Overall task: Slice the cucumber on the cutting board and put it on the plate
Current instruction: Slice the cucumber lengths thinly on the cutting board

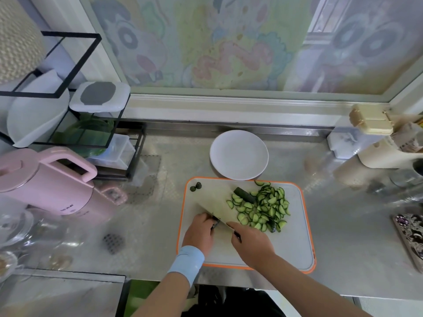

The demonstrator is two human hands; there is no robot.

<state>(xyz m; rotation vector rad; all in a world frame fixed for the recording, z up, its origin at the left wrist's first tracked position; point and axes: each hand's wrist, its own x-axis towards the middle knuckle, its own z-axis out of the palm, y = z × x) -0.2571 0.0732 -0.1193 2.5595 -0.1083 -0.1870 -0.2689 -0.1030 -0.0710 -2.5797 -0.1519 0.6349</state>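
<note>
Both forearms are seen reaching forward from the lower edge of view over the cutting board (293,236). The right hand (251,244) is held palm down. Its fingers are wrapped round the dark handle of the knife (219,202), and the forefinger is laid out along the top of the blade. The broad blade is angled away ahead and to the left of that hand, over the board.

The left hand (199,234), with a light-blue wristband (186,259) at the wrist, is placed just left of the right hand. Its knuckles are up and its fingers are curled in against the blade near the handle. Something small and dark is seen at its fingertips, but whether it is pinched cannot be told.

The cucumber slices (263,209) are heaped in half-moons on the board, just ahead and to the right of the right hand. An uncut cucumber stub (245,194) is lying at the heap's far left edge, against the blade. Two cucumber ends (195,186) are set apart at the board's far corner, ahead of the left hand.

The plate (239,154) is stood on the counter (343,225) beyond both hands, just past the board's far edge. A pink kettle (52,181) is noted well to the left of the left hand.
</note>
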